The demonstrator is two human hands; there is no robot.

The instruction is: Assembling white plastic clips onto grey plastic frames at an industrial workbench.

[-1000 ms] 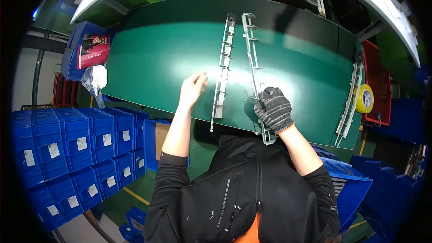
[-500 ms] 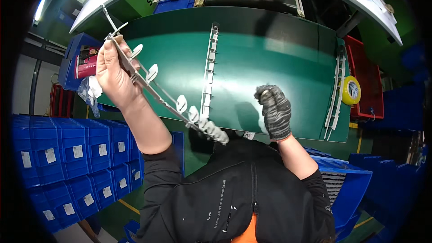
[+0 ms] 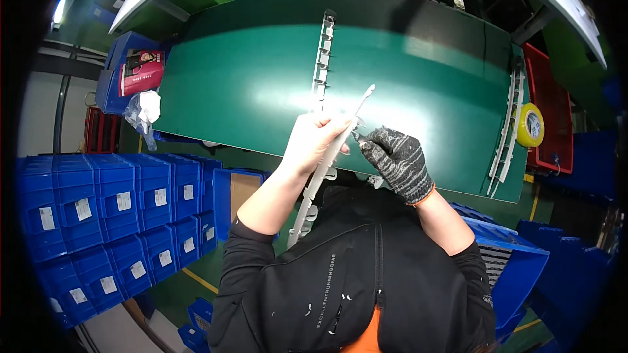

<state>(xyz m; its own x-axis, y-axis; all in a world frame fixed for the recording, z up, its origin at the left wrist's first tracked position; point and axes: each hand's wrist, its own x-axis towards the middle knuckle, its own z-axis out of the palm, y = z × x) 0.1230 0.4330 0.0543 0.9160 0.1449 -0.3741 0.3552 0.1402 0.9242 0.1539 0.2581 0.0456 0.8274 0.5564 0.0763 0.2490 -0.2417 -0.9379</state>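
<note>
A long light-grey plastic strip with paddle-like tabs (image 3: 314, 189) is gripped near its upper end by my bare left hand (image 3: 314, 140). It slants over the table's near edge, its lower end against my jacket and its thin tip pointing up and right. My right hand (image 3: 400, 163), in a dark striped knit glove, is closed right beside the strip. A small dark tip shows at its fingers; what it belongs to is hidden. Beyond my left hand, a similar clipped strip (image 3: 323, 59) lies lengthwise on the green table (image 3: 235, 72).
More strips (image 3: 507, 134) lie at the table's right end, beside a yellow tape roll (image 3: 530, 125) and a red bin (image 3: 549, 104). A pink packet (image 3: 142, 73) and plastic bag (image 3: 144, 112) sit at left. Blue crates (image 3: 118, 206) are stacked lower left; another blue crate (image 3: 517, 268) stands lower right.
My left hand has brought the strip from the far left to the middle, turning its upper end rightward. My right hand has come up against it. The whole view has shifted slightly.
</note>
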